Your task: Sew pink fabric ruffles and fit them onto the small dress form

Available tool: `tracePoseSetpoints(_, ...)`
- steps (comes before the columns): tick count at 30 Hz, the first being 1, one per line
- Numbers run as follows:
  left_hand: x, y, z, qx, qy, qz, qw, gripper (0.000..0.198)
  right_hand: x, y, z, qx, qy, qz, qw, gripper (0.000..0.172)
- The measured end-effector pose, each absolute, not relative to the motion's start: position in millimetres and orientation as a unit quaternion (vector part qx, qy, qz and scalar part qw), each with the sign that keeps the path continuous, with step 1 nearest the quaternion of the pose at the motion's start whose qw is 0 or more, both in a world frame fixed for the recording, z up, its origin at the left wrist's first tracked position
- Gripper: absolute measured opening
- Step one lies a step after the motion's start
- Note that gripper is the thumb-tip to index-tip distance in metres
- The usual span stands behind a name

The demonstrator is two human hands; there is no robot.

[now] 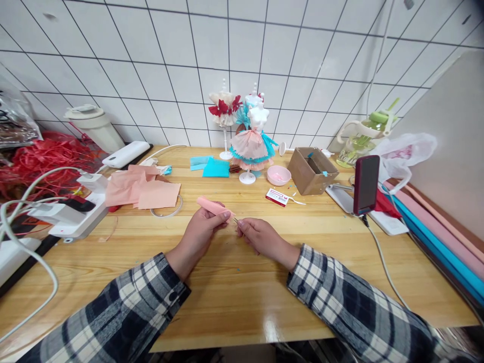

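Note:
My left hand (206, 227) is closed around a folded strip of peach crepe paper (210, 205), thumb on top, above the middle of the table. Just to its right, my right hand (260, 234) pinches a thin metal tool (236, 220) whose fine tips touch or nearly touch the paper's right end. The tool's kind is too small to make out. Beyond the hands, a white mini mannequin (259, 115) stands in a peach and blue ruffled paper skirt (249, 147). Loose peach crepe paper sheets (159, 195) lie to the left of my hands.
Behind stand further dressed mannequins (225, 108). Blue paper (216, 168), a pink bowl (279, 175), a tag (277, 196) and a cardboard box (312, 171) lie beyond my hands. A phone (366, 184) stands at right; a power strip (81, 219) with cables is at left.

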State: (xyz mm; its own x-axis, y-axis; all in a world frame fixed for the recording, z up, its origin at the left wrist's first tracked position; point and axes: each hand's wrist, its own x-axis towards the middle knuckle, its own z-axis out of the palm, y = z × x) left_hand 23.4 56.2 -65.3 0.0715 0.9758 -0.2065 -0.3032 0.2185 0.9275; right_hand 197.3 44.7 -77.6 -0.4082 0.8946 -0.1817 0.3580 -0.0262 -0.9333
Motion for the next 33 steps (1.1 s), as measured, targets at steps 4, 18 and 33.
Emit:
tracePoseSetpoints(4,24.6,56.4,-67.0,0.403,0.458,0.495,0.619,0.037,195.9,45.1,-81.1,-0.476,-0.674,0.498,0.265,0.044)
tracePoseSetpoints(18,22.9,56.7,-67.6,0.453,0.445,0.476,0.609,0.028,196.6,45.6,-75.9,-0.481,-0.63,0.557,0.248,0.044)
tracePoseSetpoints(33,24.0,56.3,-65.5,0.44,0.452,0.478,0.612,0.029,197.6,45.9,-76.5,-0.471,-0.647,0.549,0.241,0.042)
